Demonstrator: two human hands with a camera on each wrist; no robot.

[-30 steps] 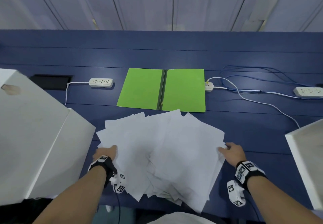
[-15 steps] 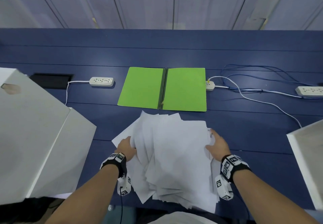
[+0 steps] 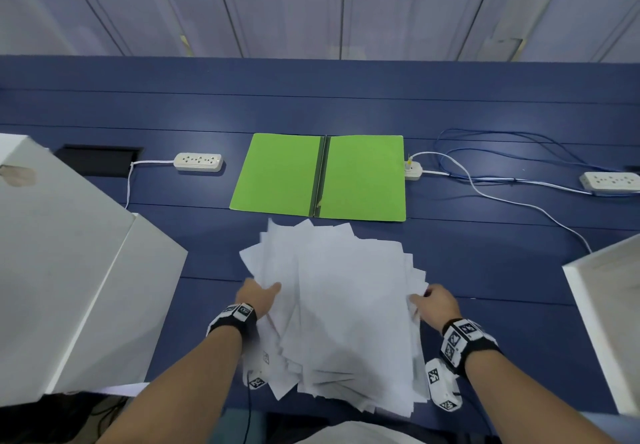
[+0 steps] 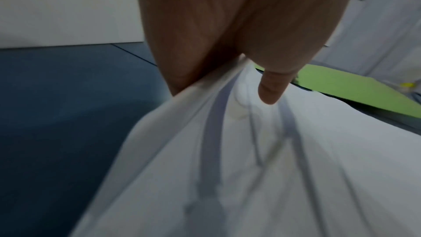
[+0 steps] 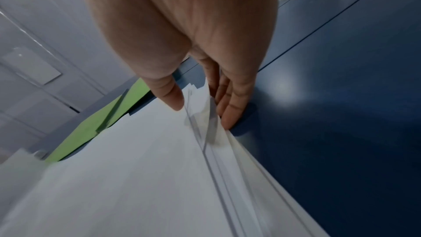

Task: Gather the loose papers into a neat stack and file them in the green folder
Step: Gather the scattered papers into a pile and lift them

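Gathering: papers (image 3: 339, 308) pinched at both side edges by left hand (image 3: 258, 296) and right hand (image 3: 437, 305).
Risk: fanned sheets (unaligned) could be creased or dropped off the table (image 3: 519, 270) edge.

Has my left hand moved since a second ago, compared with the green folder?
Yes. The left hand has slid inward to the right, pushing the papers together; it now sits below the green folder's left edge, no longer well left of it.

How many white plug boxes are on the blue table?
3. One power strip lies left of the green folder, a small one touches its right edge, and one is far right, partly cut off.
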